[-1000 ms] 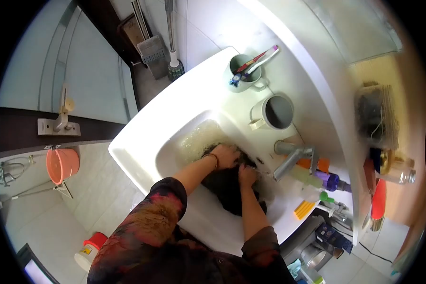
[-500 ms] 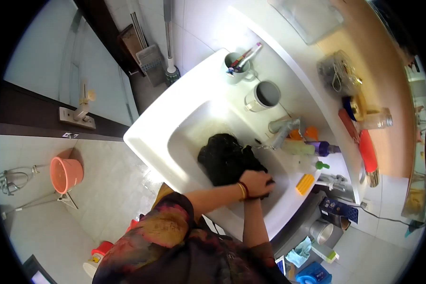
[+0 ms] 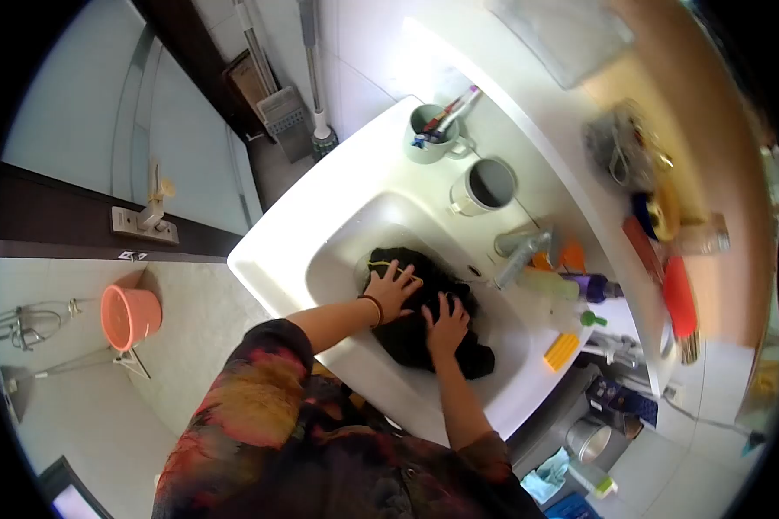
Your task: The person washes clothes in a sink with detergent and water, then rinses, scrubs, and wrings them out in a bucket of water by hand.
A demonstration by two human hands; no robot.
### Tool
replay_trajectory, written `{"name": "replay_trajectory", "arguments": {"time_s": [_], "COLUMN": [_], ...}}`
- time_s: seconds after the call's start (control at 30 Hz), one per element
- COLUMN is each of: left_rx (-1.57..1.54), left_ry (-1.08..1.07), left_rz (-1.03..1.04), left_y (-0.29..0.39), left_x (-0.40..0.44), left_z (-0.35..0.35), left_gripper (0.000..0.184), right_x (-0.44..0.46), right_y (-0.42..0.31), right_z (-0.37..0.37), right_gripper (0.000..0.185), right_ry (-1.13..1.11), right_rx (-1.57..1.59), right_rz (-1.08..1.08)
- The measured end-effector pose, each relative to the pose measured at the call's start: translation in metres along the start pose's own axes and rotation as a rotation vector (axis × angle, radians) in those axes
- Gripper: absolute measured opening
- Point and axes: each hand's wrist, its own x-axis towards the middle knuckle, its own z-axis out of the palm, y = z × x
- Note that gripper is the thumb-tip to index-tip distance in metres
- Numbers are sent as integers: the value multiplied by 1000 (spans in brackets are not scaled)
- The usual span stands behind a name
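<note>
Trainee: Where is the item being handled?

Instructor: A black fabric bundle, marked by a thin yellow line at its upper edge, lies at the centre of the frame, on the floor of a white, glossy washbasin.

Trainee: State of the grip?

Instructor: Left hand: fingers spread, laid on the bundle's upper left part. Right hand: fingers spread, laid on its right part, near the left hand. Neither is clamped on a fold.

Trainee: Progress: what is done?

Instructor: The bundle is inside the basin, with both hands on it. Judged by the spread fingers, this is a pressing stage.

Trainee: What is left?

Instructor: The bundle is bunched, neither laid out nor lifted clear. How clean or soaked it is cannot be told.

Trainee: Surroundings?

Instructor: Right of the bundle: a silver metal faucet; water flow cannot be confirmed. Above the faucet: a grey-and-white cylindrical mug. Lower right of the frame: a yellow ridged block on the basin rim. Far left: an orange-pink plastic bucket.
</note>
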Motion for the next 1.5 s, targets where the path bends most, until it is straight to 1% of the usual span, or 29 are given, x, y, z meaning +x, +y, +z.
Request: {"name": "replay_trajectory", "arguments": {"time_s": [0.07,0.2,0.27,0.3,0.37,0.43,0.47,0.5,0.53,0.57,0.6,0.67,0.7,0.77,0.8,0.87,0.9,0.93,0.97,1.0,1.07,1.1,1.17,1.2,1.27,1.3,1.37,1.43,1.5], "left_rx": [21,47,22,16,168,119,48,-15,-5,-180,-361,-340,-324,-208,-91,-54,-27,-67,-72,-73,-79,-107,-137,-178,-227,-297,-354,-254,-180], "left_ry": [31,139,173,173,243,272,115,-34,-23,-9,7,25,38,57,80,43,-2,109,103,59,5,0,-2,-104,-207,-210,-205,-348,-229], "left_rz": [7,55,57,47,89,88,76,65,71,52,29,125,228,356,464,454,441,416,413,368,322,272,226,194,168,99,31,77,141], "left_y": [-9,-16,-15,-16,-20,-20,-19,-19,-19,-21,-22,-18,-13,-7,-5,-2,0,-1,0,0,0,0,-5,-8,-10,-11,-14,-15,-17], "left_x": [12,48,69,82,97,90,90,88,84,78,71,31,7,-24,-31,-27,-24,-16,-7,3,26,44,70,82,95,95,94,93,76], "left_z": [10,23,34,41,52,28,15,6,4,2,1,-20,-29,-36,-37,-23,-9,0,8,6,10,21,28,27,22,17,11,2,-4], "left_gripper": [63,50,39,39,31,31,32,34,34,35,36,37,38,37,36,35,35,32,32,31,29,28,26,26,25,29,33,38,43], "right_x": [-14,13,31,42,58,71,71,68,68,65,59,34,15,-12,-22,-36,-36,-27,-19,-8,19,38,70,73,66,70,93,95,84], "right_y": [-7,21,44,57,70,43,32,38,45,50,50,50,47,24,11,-13,-14,-14,-11,-7,2,3,4,17,55,52,35,30,28], "right_z": [14,53,73,84,102,71,55,53,50,48,39,16,7,-10,-15,-11,-4,7,16,22,30,33,37,50,89,80,54,47,31], "right_gripper": [43,30,13,13,11,12,14,14,17,21,21,28,28,34,34,36,36,35,35,35,31,31,34,34,36,36,34,35,36], "right_ry": [-30,43,-66,-71,-305,-423,-532,-521,-410,-301,-295,-271,-265,-137,-130,-2,-13,-59,-109,-117,-385,-390,-749,-745,-29,-31,-473,-504,-536], "right_rx": [-282,-399,-494,-497,-591,-581,-565,-565,-319,-73,-73,716,715,214,207,-144,-143,-142,-142,-139,-246,-246,-396,-403,-340,-344,-317,-287,-257], "right_rz": [56,6,-61,-71,24,66,116,124,87,45,40,343,357,-83,-81,-220,-222,-115,-5,-6,118,114,346,345,66,73,203,198,205]}}
